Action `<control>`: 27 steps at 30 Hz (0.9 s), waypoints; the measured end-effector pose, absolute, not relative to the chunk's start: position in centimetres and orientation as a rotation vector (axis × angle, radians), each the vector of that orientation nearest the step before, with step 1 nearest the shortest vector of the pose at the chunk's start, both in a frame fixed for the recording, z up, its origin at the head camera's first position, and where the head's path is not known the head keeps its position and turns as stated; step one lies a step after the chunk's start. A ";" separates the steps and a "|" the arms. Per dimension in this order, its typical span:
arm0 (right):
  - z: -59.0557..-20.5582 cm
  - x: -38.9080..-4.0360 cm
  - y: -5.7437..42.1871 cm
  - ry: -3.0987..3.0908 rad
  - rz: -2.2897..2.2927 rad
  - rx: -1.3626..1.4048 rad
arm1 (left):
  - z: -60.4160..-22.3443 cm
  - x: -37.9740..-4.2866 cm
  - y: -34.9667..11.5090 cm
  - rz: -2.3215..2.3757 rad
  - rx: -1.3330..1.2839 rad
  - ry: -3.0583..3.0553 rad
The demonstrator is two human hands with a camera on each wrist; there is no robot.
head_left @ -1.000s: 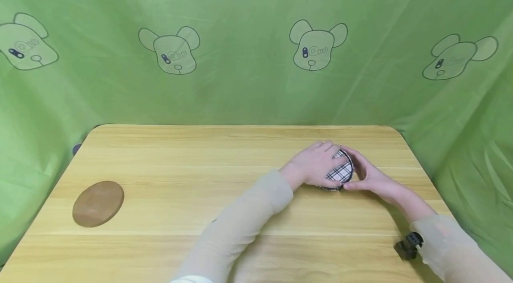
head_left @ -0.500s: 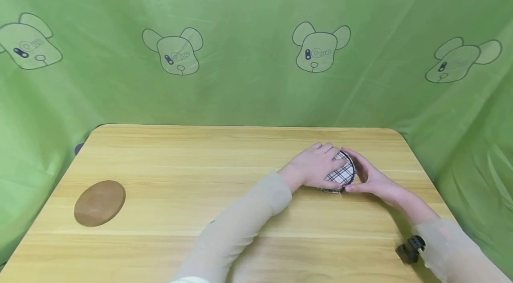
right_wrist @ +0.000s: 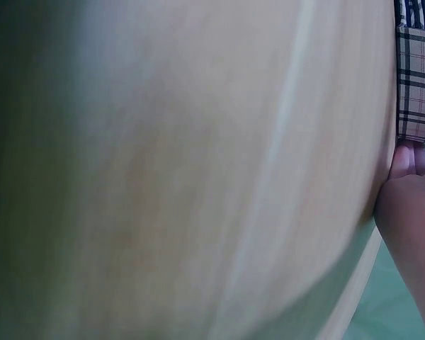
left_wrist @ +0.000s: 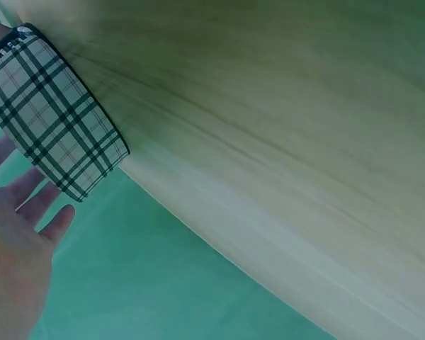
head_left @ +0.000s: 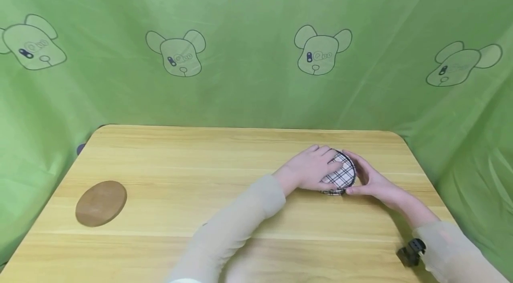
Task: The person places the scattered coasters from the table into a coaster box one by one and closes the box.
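A round case with black-and-white plaid fabric and dark edging (head_left: 341,177) rests on the table's right half. My left hand (head_left: 310,169) lies over its left part and holds it, index finger across the plaid top and thumb along the near edge. From the other side my right hand (head_left: 374,180) grips the rim, with thumb near and fingers behind. In the left wrist view, the case's plaid side (left_wrist: 60,117) stands above the left fingers (left_wrist: 39,205). The right wrist view catches only the case's edge (right_wrist: 418,85), right at the right hand (right_wrist: 414,212).
A flat brown oval disc (head_left: 101,203) lies at the table's left. The wooden table (head_left: 192,163) ends at a green curtain (head_left: 248,87) printed with bear heads. A small black device (head_left: 411,252) sits by the right sleeve.
Both hands stay on the plaid case. My left hand has slid slightly left, so more of the plaid top shows. The whole view has shifted a little.
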State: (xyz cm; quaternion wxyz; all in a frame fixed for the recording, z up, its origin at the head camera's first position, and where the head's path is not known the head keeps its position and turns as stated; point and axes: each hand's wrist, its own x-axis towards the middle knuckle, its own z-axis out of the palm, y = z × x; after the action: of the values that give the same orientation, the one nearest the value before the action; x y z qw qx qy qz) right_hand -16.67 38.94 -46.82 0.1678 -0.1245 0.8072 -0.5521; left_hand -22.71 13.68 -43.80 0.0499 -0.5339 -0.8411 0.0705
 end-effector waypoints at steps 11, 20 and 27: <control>-47.0 -16.7 39.0 2.285 -1.587 -0.387 | -43.0 -21.9 11.9 0.252 -1.633 -2.512; -47.0 -16.6 39.0 2.301 -1.575 -0.382 | -42.8 -20.9 10.1 0.227 -1.662 -2.470; -47.1 -16.7 39.1 2.308 -1.568 -0.390 | -42.7 -20.4 8.3 0.176 -1.667 -2.434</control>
State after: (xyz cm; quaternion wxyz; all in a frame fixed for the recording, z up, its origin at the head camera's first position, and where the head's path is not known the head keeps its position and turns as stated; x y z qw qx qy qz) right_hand -16.69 39.07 -47.11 0.1611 -0.1367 0.8085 -0.5492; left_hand -20.35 8.29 -42.67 0.0928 -0.5617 -0.8200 0.0592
